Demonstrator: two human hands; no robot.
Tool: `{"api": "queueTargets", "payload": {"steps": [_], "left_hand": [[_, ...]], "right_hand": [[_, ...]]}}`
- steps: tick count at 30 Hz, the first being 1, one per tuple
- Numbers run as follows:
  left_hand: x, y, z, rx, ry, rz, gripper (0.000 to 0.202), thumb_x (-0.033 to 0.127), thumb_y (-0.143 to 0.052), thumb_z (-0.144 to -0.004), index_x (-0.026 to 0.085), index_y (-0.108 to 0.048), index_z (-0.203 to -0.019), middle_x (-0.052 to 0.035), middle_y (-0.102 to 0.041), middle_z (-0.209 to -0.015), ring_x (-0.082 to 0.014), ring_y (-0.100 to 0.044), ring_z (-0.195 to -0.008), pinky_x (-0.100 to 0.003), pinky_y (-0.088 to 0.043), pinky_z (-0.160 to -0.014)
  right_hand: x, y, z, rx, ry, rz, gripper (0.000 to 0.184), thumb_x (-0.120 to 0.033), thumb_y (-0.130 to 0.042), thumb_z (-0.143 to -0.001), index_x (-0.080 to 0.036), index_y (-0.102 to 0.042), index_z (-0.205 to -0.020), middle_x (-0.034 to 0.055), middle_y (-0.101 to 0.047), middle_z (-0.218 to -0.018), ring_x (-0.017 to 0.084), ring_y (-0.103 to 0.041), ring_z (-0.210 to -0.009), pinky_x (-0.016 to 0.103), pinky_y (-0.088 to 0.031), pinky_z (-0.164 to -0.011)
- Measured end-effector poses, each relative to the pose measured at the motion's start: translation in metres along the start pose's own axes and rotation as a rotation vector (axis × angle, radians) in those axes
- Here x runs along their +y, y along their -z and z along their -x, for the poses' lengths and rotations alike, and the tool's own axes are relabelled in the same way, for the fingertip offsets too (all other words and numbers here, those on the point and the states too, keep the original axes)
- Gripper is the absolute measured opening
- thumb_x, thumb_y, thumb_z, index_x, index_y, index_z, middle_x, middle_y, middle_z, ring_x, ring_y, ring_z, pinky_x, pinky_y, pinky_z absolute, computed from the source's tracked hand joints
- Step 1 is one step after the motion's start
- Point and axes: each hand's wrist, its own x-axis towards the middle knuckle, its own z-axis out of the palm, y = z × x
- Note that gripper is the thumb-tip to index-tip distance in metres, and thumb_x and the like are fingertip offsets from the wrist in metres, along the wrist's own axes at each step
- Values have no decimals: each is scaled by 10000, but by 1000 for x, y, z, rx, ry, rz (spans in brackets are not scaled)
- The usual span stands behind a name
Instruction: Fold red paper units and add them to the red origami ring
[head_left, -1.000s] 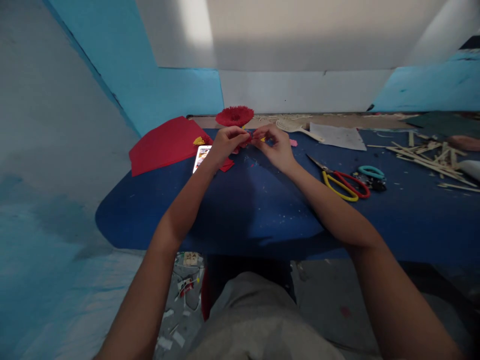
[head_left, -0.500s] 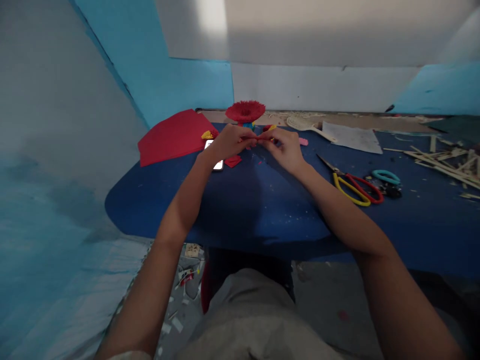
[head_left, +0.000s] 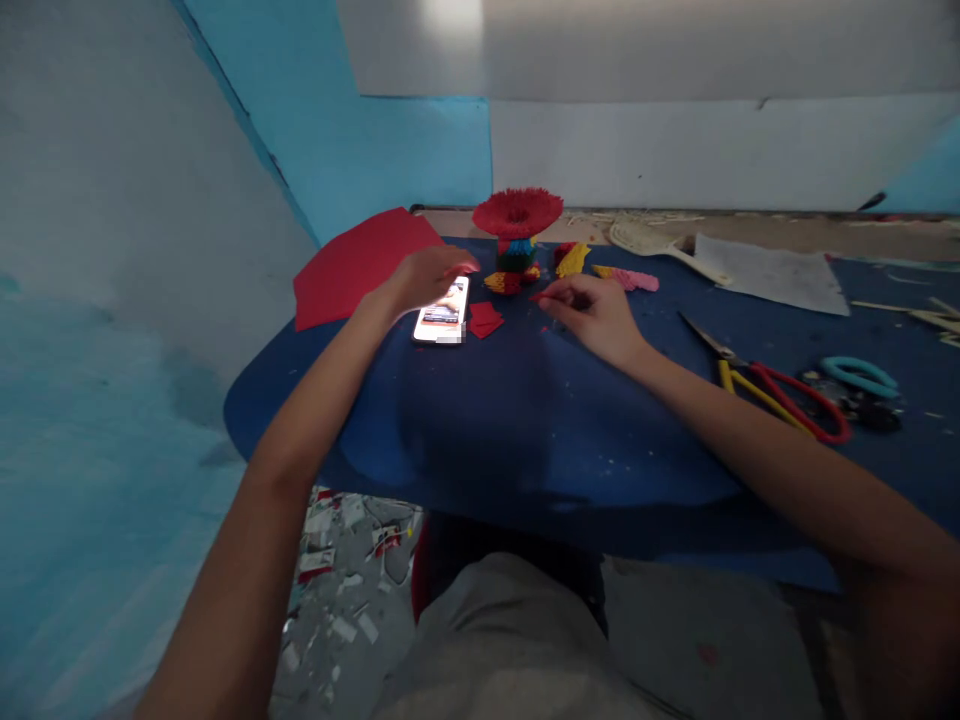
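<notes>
My left hand [head_left: 429, 278] hovers over the top of a lit phone [head_left: 441, 322], fingers stretched out to the right; I see nothing held in it. A small red folded paper piece [head_left: 538, 297] is pinched between the fingertips of my right hand [head_left: 600, 315]. Red paper pieces [head_left: 486, 319] lie beside the phone. Behind my hands stands a model of folded pieces with a wide red top [head_left: 517, 212] and a blue and green stem. Yellow and red folded pieces [head_left: 502, 283] sit at its base.
A red sheet [head_left: 352, 265] lies at the left. Yellow folded pieces [head_left: 573, 260] and a pink strip [head_left: 636, 280] lie behind my right hand. To the right are a white fly swatter [head_left: 645, 240], a pale sheet [head_left: 772, 275], scissors [head_left: 757, 385] and a turquoise ring [head_left: 859, 375].
My hands were together over a red piece and have now parted. The left moved left over the phone; the right keeps a small red piece. The view has shifted.
</notes>
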Motion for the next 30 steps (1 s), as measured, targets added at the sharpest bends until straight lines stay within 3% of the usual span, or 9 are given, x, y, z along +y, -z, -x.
{"api": "queueTargets", "payload": {"steps": [2,4,7,12,17,23,30], "left_hand": [[-39,-4,11,139,155,-71,358,368,-403,-939,254,-742,-915,-109,-731,-1024,-268,-643,-990,-424,-465,-905],[-69,-14,23,277,233,-69,385,398,-373,-953,271,-737,-960,-117,-717,-1070,-273,-611,-1070,-453,-437,-981],[-88,-31,37,271,223,-50,455,545,-390,-951,257,-718,-1077,-126,-638,-1280,-283,-522,-1249,-479,-358,-1102],[-83,-42,42,126,219,-62,509,607,-402,-953,279,-709,-1192,-85,-423,-1547,-328,-274,-1473,-507,-188,-1209],[-76,-37,42,-21,277,-85,549,564,-288,-1001,298,-711,-1229,-70,-317,-1617,-364,-189,-1504,-603,-150,-1180],[-60,-20,57,-131,99,-79,408,495,-363,-1007,401,-738,-1135,37,-359,-1597,-280,-218,-1491,-524,-156,-1206],[-54,-1,79,-130,-35,-42,440,509,-318,-1011,431,-734,-1131,15,-489,-1490,-291,-328,-1403,-526,-259,-1121]], "right_hand": [[12,9,14,-11,-44,-1,253,-483,-674,-818,-233,-704,-796,29,-686,-712,157,-560,-598,326,-437,-580],[24,15,29,40,-101,-3,247,-493,-697,-793,-247,-714,-807,31,-706,-737,183,-611,-639,342,-465,-593],[33,18,45,98,-170,3,184,-475,-716,-789,-291,-718,-793,41,-736,-768,217,-649,-655,378,-499,-581],[32,17,51,102,-228,-11,99,-439,-723,-788,-342,-713,-778,29,-758,-807,236,-676,-662,406,-530,-576],[27,20,50,11,-272,-15,37,-425,-716,-787,-394,-719,-807,10,-758,-793,256,-696,-667,433,-550,-576],[24,24,49,-88,-279,11,29,-430,-698,-802,-433,-717,-824,-3,-751,-770,261,-700,-645,443,-558,-556],[25,28,50,-157,-215,54,52,-364,-673,-850,-360,-719,-876,-20,-761,-778,192,-718,-639,337,-585,-575]]}}
